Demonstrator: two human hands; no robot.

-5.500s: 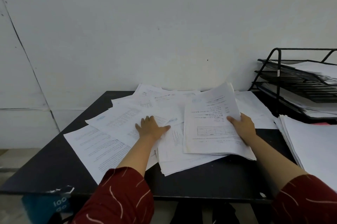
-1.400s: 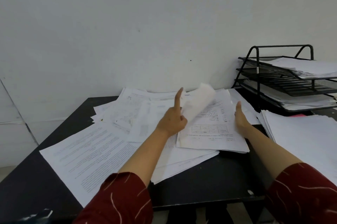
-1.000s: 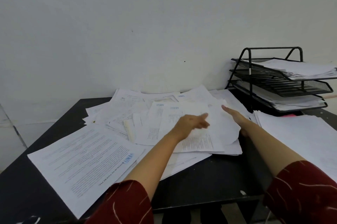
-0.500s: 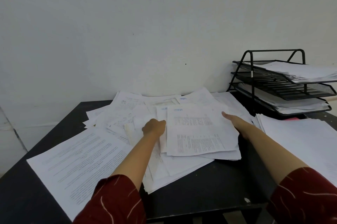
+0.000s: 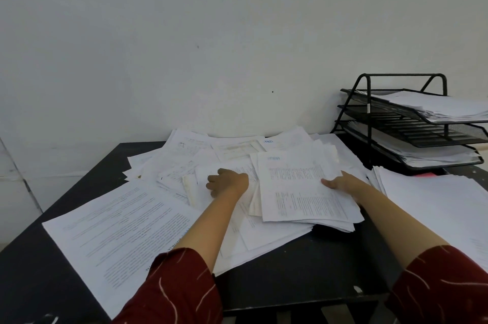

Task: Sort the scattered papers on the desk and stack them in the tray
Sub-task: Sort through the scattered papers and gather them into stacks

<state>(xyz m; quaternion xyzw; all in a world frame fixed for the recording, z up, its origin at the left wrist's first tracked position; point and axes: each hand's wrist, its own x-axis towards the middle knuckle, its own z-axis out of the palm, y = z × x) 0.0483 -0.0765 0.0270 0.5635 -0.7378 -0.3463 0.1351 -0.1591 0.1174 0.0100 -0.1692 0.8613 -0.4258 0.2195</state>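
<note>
Scattered white printed papers cover the middle of the black desk. My right hand grips the right edge of a stack of printed sheets, thumb on top; the stack lies on the heap. My left hand sits just left of that stack, fingers curled down onto a loose sheet in the heap. The black wire three-tier tray stands at the back right, with papers on its top and bottom tiers.
A large printed sheet lies at the front left, reaching toward the desk's edge. A thick white pile lies at the right in front of the tray. A white wall rises right behind the desk.
My left hand laid a lifted sheet on the stack under my right hand, then drew back left into the heap and curled there. My right hand stayed at the stack's right edge.
</note>
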